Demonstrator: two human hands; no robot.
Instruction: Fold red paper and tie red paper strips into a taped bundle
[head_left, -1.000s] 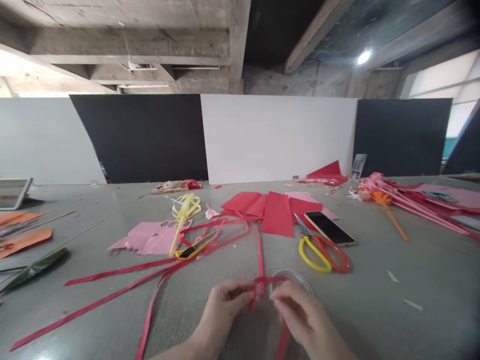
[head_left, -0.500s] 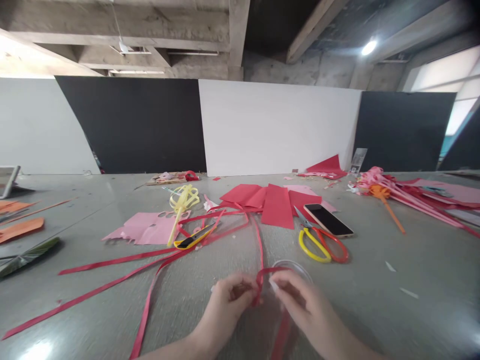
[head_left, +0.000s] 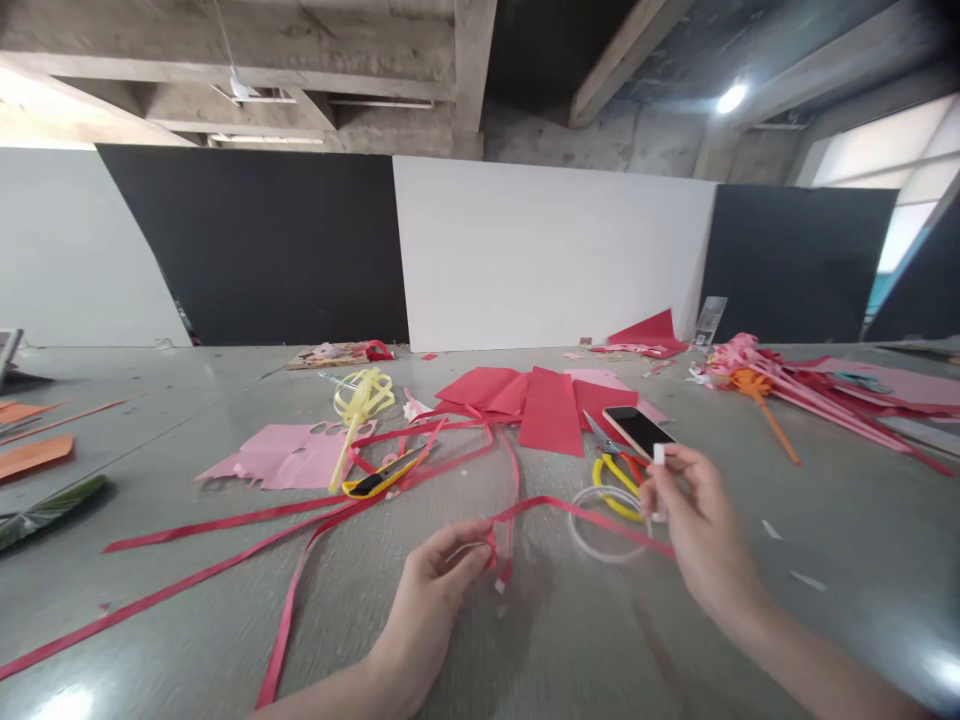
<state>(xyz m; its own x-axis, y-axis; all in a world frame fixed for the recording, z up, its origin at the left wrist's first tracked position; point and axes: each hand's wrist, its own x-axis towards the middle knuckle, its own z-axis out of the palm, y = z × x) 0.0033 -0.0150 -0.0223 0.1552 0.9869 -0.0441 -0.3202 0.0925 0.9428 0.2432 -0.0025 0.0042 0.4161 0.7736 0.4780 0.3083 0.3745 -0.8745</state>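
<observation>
Displaced rightward since the earlier frame, the right hand (head_left: 696,508), partly curled, pinches a small white piece (head_left: 659,454) near a clear ring (head_left: 611,555), while the left hand (head_left: 437,577), nearly closed, pinches a red strip (head_left: 551,502) extending rightward.

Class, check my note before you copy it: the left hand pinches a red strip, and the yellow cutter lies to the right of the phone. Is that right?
Not quite: the head view shows the yellow cutter to the left of the phone. The left hand does pinch a red strip.
</observation>
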